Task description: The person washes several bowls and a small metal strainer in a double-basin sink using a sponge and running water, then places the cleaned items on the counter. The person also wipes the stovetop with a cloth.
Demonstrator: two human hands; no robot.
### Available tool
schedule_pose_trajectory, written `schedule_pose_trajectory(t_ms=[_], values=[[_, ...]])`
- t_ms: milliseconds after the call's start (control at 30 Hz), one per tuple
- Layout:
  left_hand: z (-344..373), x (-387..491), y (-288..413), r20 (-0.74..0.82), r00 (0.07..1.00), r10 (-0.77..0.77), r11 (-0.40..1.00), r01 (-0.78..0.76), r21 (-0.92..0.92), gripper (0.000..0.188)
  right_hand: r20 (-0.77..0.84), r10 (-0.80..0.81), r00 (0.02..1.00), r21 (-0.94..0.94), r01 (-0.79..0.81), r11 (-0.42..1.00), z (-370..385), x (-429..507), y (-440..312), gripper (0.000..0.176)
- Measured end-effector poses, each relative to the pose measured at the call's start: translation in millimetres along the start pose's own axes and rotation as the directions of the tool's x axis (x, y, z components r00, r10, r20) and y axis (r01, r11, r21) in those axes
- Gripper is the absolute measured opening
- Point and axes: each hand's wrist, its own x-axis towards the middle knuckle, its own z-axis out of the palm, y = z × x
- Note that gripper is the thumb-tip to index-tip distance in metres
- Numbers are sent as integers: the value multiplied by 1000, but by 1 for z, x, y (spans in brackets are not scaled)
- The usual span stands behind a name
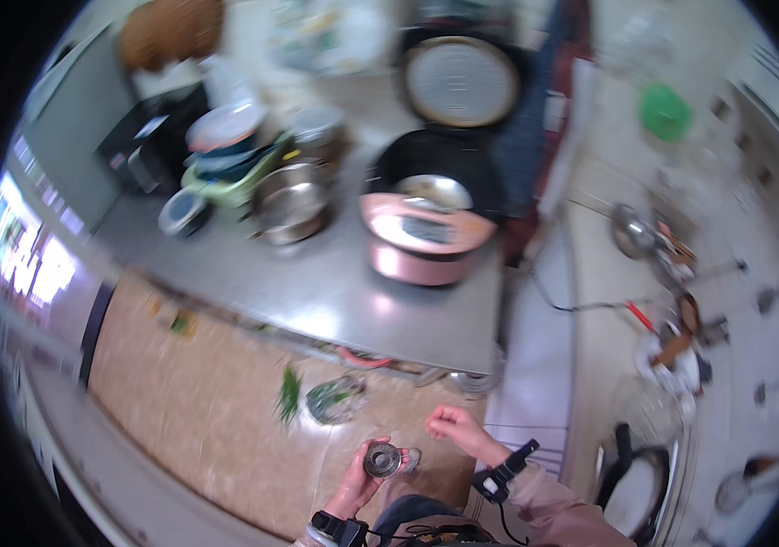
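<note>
My left hand (355,482) holds a small round dark-grey disc (382,460) with a raised knob in its middle, face up above the floor. To its right, my right hand (454,425) is in the air with its fingers curled, and I see nothing in it. Ahead of both hands a pink and black rice cooker (424,236) stands on a stainless steel counter (294,287). Its lid (461,82) is raised, and the metal inner pot (434,191) shows inside. The upper part of the view is motion-blurred.
Left of the cooker are a steel pot (290,205), a green basin (225,191) with stacked containers, and a black appliance (157,147). Below the counter edge, a plastic bag of greens (336,400) lies on the tiled floor. At right are a wok (639,489) and hanging utensils.
</note>
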Motion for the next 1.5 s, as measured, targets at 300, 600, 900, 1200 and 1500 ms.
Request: schedule_pose_trajectory(t_ms=[300, 600, 900, 1200, 1500], values=[[224, 52, -120, 484, 613, -624, 768, 368, 525, 45, -449, -753, 481, -874, -61, 483, -2, -262, -63, 19], [307, -47, -345, 267, -5, -964, 259, 223, 940, 51, -885, -431, -175, -371, -294, 881, 12, -474, 39, 26], [295, -47, -443, 156, 61, -986, 136, -249, 959, 42, -681, -92, -727, 58, -178, 982, -6, -651, 280, 20], [272, -35, -454, 137, 315, -939, 53, -262, 964, 26, -672, -5, -740, 285, -265, 921, -104, -674, 450, 15], [271, -35, -455, 91, 425, -901, 33, -141, 989, 21, -920, 56, -387, 214, -380, 900, -49, -619, 445, 14]])
